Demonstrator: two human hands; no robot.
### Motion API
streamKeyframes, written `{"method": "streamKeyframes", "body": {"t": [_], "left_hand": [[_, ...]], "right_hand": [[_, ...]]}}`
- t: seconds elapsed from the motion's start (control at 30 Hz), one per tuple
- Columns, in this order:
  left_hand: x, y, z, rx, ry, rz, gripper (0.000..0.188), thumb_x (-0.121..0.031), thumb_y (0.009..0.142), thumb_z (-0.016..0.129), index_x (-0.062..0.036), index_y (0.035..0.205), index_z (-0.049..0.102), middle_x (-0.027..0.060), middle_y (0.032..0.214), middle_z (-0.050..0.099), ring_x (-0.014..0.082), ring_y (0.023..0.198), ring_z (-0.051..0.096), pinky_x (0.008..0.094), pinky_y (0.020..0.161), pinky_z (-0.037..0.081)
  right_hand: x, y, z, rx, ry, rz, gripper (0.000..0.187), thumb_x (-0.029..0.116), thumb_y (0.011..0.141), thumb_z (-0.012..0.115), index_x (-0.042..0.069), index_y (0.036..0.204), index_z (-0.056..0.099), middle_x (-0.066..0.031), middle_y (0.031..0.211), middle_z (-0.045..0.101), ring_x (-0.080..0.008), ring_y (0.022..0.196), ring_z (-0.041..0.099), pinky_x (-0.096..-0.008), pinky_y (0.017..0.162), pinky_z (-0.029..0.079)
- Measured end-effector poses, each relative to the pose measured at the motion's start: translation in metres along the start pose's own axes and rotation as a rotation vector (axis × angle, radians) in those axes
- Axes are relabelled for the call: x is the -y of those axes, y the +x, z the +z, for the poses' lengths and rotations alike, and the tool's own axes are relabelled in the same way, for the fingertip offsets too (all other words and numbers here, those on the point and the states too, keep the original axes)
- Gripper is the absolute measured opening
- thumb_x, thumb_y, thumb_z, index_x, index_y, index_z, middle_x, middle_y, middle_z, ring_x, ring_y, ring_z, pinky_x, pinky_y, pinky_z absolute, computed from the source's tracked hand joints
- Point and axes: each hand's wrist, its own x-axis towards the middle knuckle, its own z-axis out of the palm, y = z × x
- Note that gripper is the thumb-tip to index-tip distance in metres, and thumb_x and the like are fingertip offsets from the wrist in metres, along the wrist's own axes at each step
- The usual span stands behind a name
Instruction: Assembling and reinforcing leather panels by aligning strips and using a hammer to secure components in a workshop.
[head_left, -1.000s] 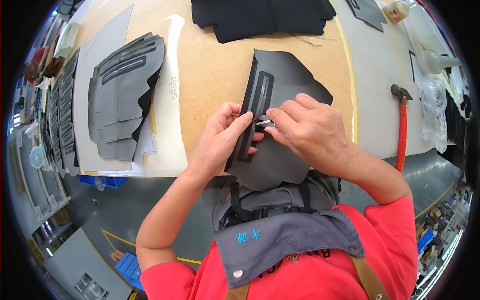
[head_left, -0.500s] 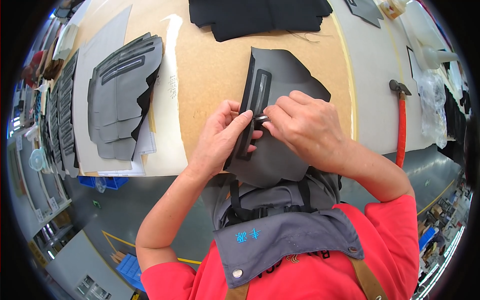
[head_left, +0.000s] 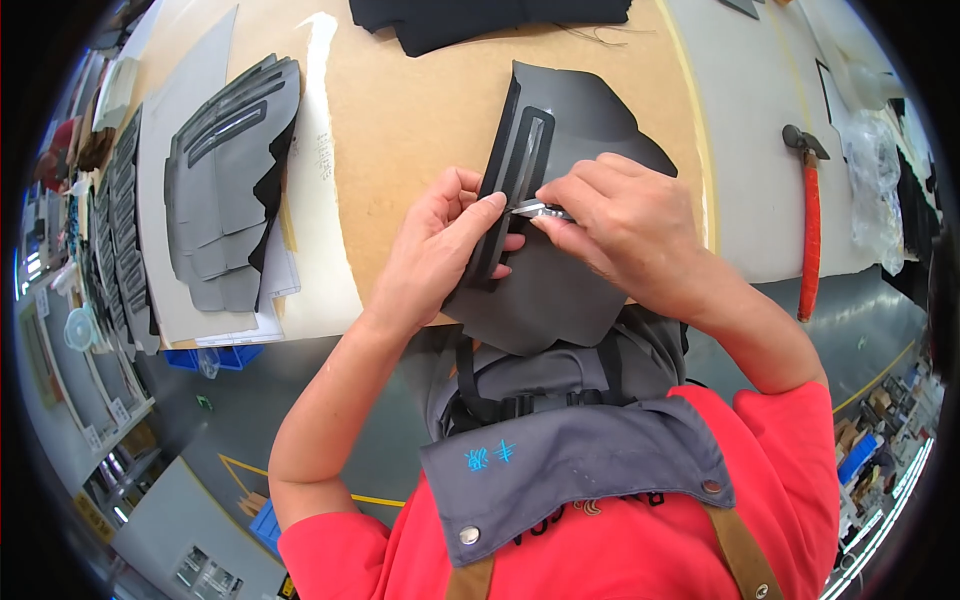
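Observation:
A dark grey leather-like panel (head_left: 590, 270) lies partly on the table's near edge and reaches toward my lap. Along its left side runs a long black-bordered slot (head_left: 530, 150) with a shiny strip inside. My left hand (head_left: 445, 235) pinches the panel's left edge, thumb on top and fingertips showing through the slot from beneath. In the closed fingers of my right hand (head_left: 625, 215) is a small silver snips-like tool (head_left: 540, 209). Its thin tip points left and meets the slot's border beside my left thumb; the grip end is partly hidden by my fingers.
Similar grey panels lie in an overlapping stack (head_left: 225, 190) on the left. Black fabric (head_left: 490, 20) rests at the far edge. A hammer with a red handle (head_left: 808, 235) lies at right, near clear plastic wrap (head_left: 872, 190). Blue bins (head_left: 225, 357) sit below the table.
The silver tool shows more of its length now, as my right hand has shifted slightly right and tilted. My left hand keeps its hold on the panel. The whole view has shifted a little.

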Motion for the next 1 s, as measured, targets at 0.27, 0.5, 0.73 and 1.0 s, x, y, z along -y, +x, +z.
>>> {"method": "streamKeyframes", "body": {"t": [0.27,0.5,0.73,1.0], "left_hand": [[-0.003,0.003,0.003,0.021,0.038,0.001,0.023,-0.025,0.107,0.064,-0.0066,0.118,0.057,0.0063,0.104,0.068,0.0167,0.096,0.076,0.0275,0.066,0.064],[-0.007,0.003,0.005,0.026,0.045,-0.013,0.022,-0.025,0.106,0.065,-0.0084,0.118,0.058,0.0058,0.103,0.068,0.0160,0.097,0.077,0.0268,0.065,0.063],[-0.009,0.005,0.006,0.002,0.047,-0.009,0.023,-0.026,0.106,0.065,-0.0086,0.119,0.058,0.0053,0.102,0.068,0.0168,0.096,0.077,0.0265,0.065,0.063],[-0.008,0.005,0.004,0.032,0.047,-0.010,0.022,-0.025,0.107,0.064,-0.0079,0.119,0.059,0.0043,0.103,0.068,0.0151,0.095,0.076,0.0262,0.065,0.063]], "right_hand": [[0.001,0.006,-0.004,0.020,-0.166,-0.147,0.010,0.012,0.075,0.069,0.009,0.080,0.061,-0.0022,0.078,0.061,-0.0191,0.079,0.065,-0.0317,0.060,0.054],[-0.003,0.002,-0.005,-0.028,-0.094,-0.111,0.011,0.012,0.074,0.070,0.009,0.079,0.061,-0.0027,0.077,0.061,-0.0195,0.079,0.065,-0.0323,0.059,0.053],[-0.002,0.010,-0.006,0.010,-0.125,-0.120,0.011,0.009,0.074,0.071,0.007,0.080,0.062,-0.0043,0.078,0.064,-0.0215,0.079,0.066,-0.0335,0.060,0.054],[-0.004,0.008,-0.010,0.063,-0.128,-0.112,0.011,0.011,0.077,0.072,0.007,0.082,0.063,-0.0044,0.079,0.064,-0.0216,0.080,0.066,-0.0343,0.061,0.054]]}}
